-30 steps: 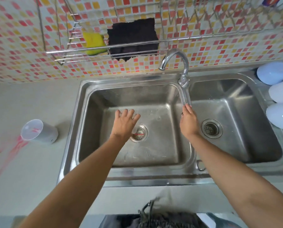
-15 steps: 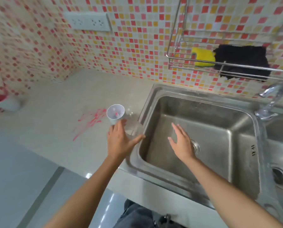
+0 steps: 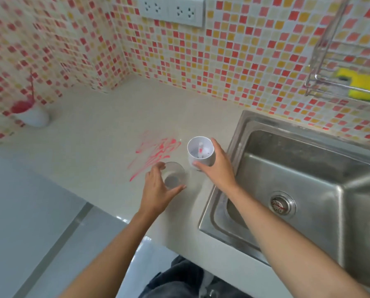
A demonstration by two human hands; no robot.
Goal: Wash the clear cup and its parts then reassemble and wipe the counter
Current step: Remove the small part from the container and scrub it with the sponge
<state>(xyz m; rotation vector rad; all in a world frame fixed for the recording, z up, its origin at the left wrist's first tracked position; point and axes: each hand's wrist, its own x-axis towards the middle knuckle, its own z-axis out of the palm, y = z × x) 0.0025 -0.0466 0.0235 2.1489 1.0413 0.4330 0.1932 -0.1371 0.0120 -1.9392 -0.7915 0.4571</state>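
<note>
1. The left hand point(image 3: 156, 194) is curled around a clear cup point(image 3: 173, 175) that stands on the pale bench point(image 3: 93, 151); the fingers reach round the far side and the thumb sits at the near side; the grip is half closed on the cup, and I cannot tell how tight it is.
2. The right hand point(image 3: 217, 166) holds a white cup part point(image 3: 201, 152) just to the right of the clear cup; the fingers wrap its right side and the thumb presses its front; this grip is closed on it.
3. The white part stands with its open top up; inside it is a small post with a bit of red on it; I cannot tell if its bottom touches the bench.
4. The two pieces are near each other but apart.
5. A red smear point(image 3: 156, 153) is spread on the bench just behind and left of the clear cup.
6. A steel sink point(image 3: 255, 125) sits to the right of both hands; its round drain point(image 3: 282, 204) has red bits in it.
7. A yellow sponge point(image 3: 362, 86) lies in a wire rack point(image 3: 321, 57) on the tiled wall above the sink.
8. A white holder point(image 3: 34, 118) with something red in it stands far left on the bench, by the wall; it is blurry.
9. A white socket strip point(image 3: 171, 10) is on the wall at the top.
</note>
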